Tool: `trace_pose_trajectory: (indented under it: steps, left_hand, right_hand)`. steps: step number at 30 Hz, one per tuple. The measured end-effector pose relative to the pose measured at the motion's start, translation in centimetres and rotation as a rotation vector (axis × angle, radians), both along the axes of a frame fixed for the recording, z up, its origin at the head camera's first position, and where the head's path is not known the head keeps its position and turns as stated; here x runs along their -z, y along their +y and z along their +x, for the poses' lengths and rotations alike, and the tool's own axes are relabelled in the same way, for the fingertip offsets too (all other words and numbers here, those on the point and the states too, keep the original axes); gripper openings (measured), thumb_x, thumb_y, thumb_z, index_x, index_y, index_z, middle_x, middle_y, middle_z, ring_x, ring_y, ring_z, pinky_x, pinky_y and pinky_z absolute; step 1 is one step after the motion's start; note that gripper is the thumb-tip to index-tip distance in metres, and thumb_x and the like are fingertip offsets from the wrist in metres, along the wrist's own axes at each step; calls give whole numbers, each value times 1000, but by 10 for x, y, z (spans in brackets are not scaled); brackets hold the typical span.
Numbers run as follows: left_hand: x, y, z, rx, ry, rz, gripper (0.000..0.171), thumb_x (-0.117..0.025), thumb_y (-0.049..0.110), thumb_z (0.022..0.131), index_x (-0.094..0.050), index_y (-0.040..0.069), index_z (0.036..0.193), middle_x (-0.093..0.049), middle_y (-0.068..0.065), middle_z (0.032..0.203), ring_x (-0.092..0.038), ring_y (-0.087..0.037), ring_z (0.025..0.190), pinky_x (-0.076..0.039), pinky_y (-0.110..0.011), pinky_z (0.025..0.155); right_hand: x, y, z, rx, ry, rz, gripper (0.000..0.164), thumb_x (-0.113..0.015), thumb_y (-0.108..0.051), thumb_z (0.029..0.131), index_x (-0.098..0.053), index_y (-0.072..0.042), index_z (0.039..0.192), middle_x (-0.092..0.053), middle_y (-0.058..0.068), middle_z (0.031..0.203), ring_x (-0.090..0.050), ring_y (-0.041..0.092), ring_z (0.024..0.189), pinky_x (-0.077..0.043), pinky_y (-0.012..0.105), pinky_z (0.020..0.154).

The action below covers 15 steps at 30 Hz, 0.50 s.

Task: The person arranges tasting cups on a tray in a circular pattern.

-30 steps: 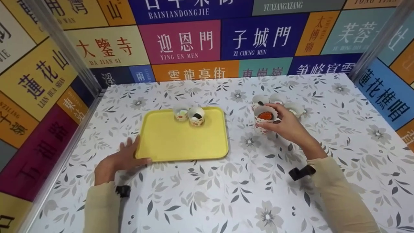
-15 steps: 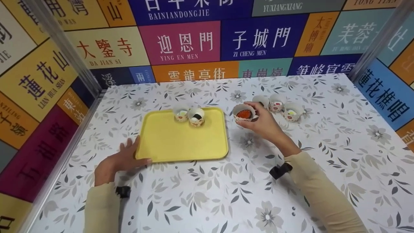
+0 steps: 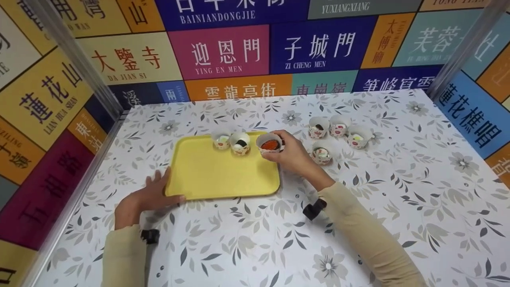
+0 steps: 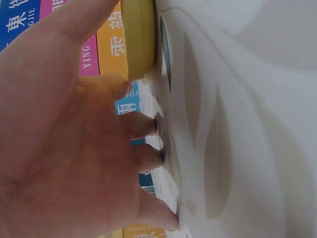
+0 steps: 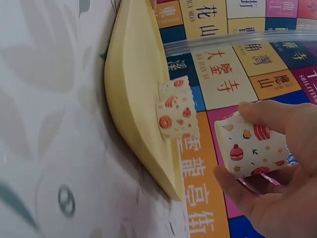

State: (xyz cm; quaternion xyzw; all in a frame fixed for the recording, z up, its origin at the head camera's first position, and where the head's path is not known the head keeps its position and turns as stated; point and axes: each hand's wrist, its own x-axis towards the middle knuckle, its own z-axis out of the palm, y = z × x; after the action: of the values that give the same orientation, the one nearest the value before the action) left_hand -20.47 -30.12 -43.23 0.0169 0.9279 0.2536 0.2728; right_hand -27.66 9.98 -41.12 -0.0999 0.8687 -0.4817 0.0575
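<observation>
My right hand grips a printed paper baking cup with an orange-red piece inside. It is over the right back part of a yellow tray. The right wrist view shows the cup's red and orange food pattern, thumb on one side and fingers on the other, raised off the tray. Two similar cups stand near the tray's back edge: one with a pale piece, one with a white piece banded in black. My left hand touches the tray's left front corner, fingers spread, thumb along the front rim.
Right of the tray several more cups stand on the flower-patterned tablecloth: three at the back, including one with a yellowish piece, and one nearer cup. Colourful lettered panels enclose the table's back and sides.
The right hand has carried the cup with the orange-red piece leftward from the cup group to over the tray, uncovering a cup behind. The left hand stays at the tray corner.
</observation>
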Motion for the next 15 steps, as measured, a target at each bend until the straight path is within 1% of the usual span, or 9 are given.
trace_pose_trajectory:
  steps: [6, 10, 15]
  left_hand:
    - [-1, 0, -1, -21, -10, 9, 124, -66, 68, 83, 16, 13, 159, 25, -24, 163, 25, -51, 148, 5, -74, 117]
    - [-1, 1, -2, -24, -12, -1, 125, -66, 70, 82, 16, 14, 159, 25, -24, 163, 24, -50, 148, 4, -73, 117]
    - [1, -1, 0, -17, -11, 4, 124, -66, 68, 84, 15, 12, 159, 24, -26, 163, 24, -52, 148, 3, -74, 117]
  right_hand:
    - [4, -21, -1, -9, 1, 4, 65, -82, -31, 82, -53, -17, 139, -61, 7, 135, -59, 23, 115, -50, 37, 95]
    - [6, -33, -1, -4, -13, -2, 62, -84, -28, 80, -56, -15, 135, -63, 7, 131, -59, 24, 113, -50, 38, 95]
    - [11, -47, -2, 26, -81, 13, 62, -86, -25, 78, -59, -13, 132, -64, 7, 129, -59, 22, 113, -49, 37, 101]
